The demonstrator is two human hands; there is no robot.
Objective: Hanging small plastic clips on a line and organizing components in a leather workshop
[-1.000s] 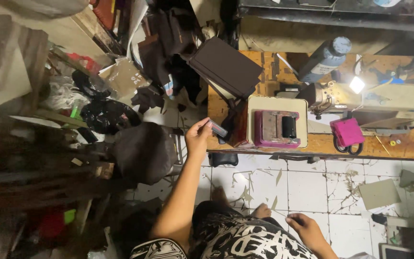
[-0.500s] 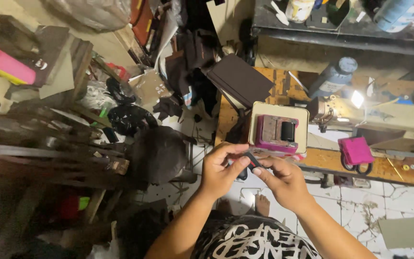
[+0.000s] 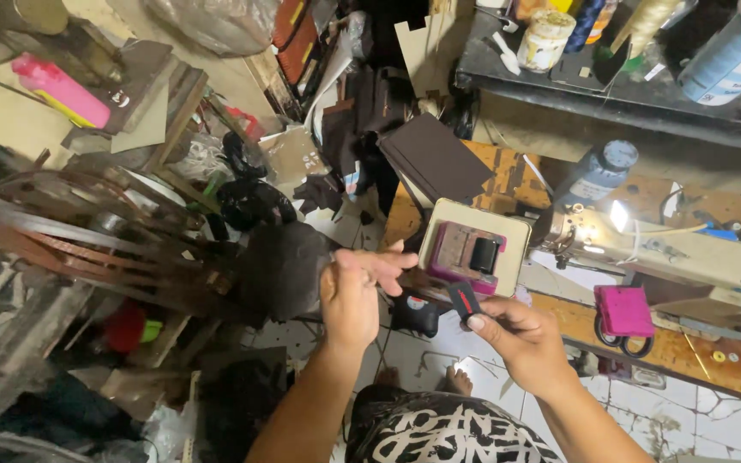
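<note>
Since half a second ago the two hands have come apart. Then both pinched the small dark piece together below the cream box; now the right hand [image 3: 521, 339] alone has it. The left hand [image 3: 355, 296] has let go and shows its back to the camera, fingers spread and loose, holding nothing as far as I can tell. A second ago only the left hand was up near the box and the right was low by the lap, so the piece has passed left to right. Judgement: handover done, right hand now carries the work.

Grip: right thumb and forefinger closed narrow on the lower end of the dark strip [image 3: 464, 300]. The strip is small, black with a red mark, it sticks up and left out of the pinch, tilted. What material it is I cannot tell.

Relative to the cream box [image 3: 518, 231]: strip just below its lower edge, apart from it. Left hand below-left of the box, fingertips near its lower left corner, not touching. Right hand below the box. Pink block [image 3: 622, 310] to the lower right of the box, on the bench [image 3: 696, 360]. Sewing machine [image 3: 688, 253] right of the box, lamp lit. Grey-blue bottle [image 3: 598, 176] above right of the box. Dark brown board [image 3: 435, 159] above left of it.
</note>
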